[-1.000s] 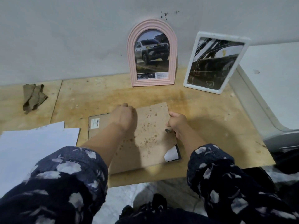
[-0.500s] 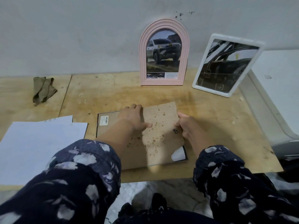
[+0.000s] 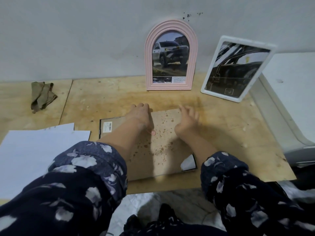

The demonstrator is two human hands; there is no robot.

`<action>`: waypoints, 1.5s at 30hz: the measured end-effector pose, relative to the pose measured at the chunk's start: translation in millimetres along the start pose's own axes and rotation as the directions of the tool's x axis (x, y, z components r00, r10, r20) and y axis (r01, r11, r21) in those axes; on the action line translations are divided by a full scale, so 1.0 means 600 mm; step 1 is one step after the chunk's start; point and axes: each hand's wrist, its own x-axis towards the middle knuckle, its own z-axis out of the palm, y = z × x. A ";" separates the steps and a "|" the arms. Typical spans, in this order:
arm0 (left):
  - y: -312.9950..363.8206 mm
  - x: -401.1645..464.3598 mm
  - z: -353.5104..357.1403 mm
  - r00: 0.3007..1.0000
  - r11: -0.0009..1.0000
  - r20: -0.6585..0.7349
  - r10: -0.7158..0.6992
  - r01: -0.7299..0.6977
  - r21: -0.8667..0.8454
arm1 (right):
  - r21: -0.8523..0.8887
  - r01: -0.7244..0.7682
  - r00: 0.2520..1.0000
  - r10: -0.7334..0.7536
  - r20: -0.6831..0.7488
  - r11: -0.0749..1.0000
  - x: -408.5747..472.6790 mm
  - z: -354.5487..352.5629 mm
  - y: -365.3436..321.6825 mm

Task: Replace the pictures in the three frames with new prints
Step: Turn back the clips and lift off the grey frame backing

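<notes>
The third frame [image 3: 148,145] lay face down at the table's [image 3: 238,133] centre, its spotted backing board [image 3: 163,143] uppermost. The left hand [image 3: 139,116] pressed flat on the board, fingers together at its 12 o'clock edge. The right hand [image 3: 186,121] hovered blurred at 2 o'clock, fingers spread, pinching nothing. The step appeared to be freeing the backing; next, the board probably needed lifting to reach the print.

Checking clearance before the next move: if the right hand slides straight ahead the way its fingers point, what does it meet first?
The right hand points away and slightly right. Beyond the backing board's far edge lies bare table; the white frame looks first in line, though blur makes that uncertain.
</notes>
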 end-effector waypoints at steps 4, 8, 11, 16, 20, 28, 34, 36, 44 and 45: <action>0.001 -0.004 0.000 0.999 1.000 -0.025 0.021 -0.020 0.017 | -0.352 0.323 0.946 -0.288 0.148 0.878 0.033 -0.003 -0.040; -0.012 -0.011 0.007 0.996 0.998 -0.073 0.054 -0.056 -0.036 | -0.410 0.329 0.940 -0.254 0.227 0.851 0.062 -0.008 -0.069; -0.036 -0.025 0.020 0.997 1.000 -0.079 0.017 -0.015 0.020 | -0.403 0.289 0.943 -0.186 0.276 0.868 0.069 -0.008 -0.074; -0.109 -0.057 0.035 0.954 0.976 -0.255 -0.159 0.190 0.102 | -0.408 0.273 0.924 -0.119 0.364 0.871 0.075 -0.007 -0.085; -0.140 -0.073 0.055 0.981 0.991 -0.168 -0.093 0.107 0.076 | -0.409 0.238 0.920 -0.068 0.387 0.881 0.073 -0.001 -0.088; -0.137 -0.074 0.032 0.992 0.972 -0.038 -0.122 0.127 0.198 | -0.395 0.245 0.900 -0.057 0.432 0.885 0.078 -0.009 -0.100; -0.136 -0.066 0.033 0.991 0.965 -0.008 -0.137 0.135 0.225 | -0.345 0.216 0.885 -0.034 0.463 0.914 0.082 -0.017 -0.102; -0.137 -0.064 0.037 0.991 0.966 -0.017 -0.132 0.133 0.220 | -0.355 0.210 0.885 -0.022 0.466 0.911 0.080 -0.013 -0.100; -0.137 -0.069 0.052 0.989 0.978 -0.104 -0.104 0.121 0.170 | -0.461 0.114 0.958 0.025 0.284 0.880 0.053 0.016 -0.131; -0.138 -0.070 0.053 0.988 0.982 -0.117 -0.096 0.114 0.153 | -0.457 0.096 0.964 0.032 0.265 0.884 0.050 0.017 -0.137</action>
